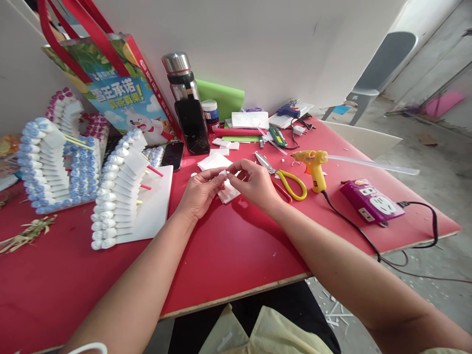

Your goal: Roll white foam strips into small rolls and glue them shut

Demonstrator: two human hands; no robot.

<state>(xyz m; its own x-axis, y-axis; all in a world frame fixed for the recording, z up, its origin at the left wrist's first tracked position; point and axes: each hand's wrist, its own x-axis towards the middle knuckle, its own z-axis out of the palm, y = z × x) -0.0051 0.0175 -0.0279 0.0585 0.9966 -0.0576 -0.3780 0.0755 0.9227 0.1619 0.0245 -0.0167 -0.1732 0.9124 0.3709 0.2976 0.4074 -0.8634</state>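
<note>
My left hand (199,195) and my right hand (255,183) meet above the middle of the red table. Their fingertips pinch a small white piece (223,173), soft-looking like tissue or paper; most of it is hidden by the fingers. White paper pieces (229,193) lie just below the hands, and more white sheets (215,162) lie behind them. Beside my right hand rest scissors (293,186) with yellow and orange handles. Left of my left hand stands a stepped white craft model (123,184), edged with rolled white bits, on a white board (157,211).
A yellow glue gun (314,169) with a long clear stick stands at right, its cord running past a purple power strip (372,200). Behind are a phone (191,125), a steel flask (177,66) and a printed bag (121,93). A blue-and-white model (44,167) stands left.
</note>
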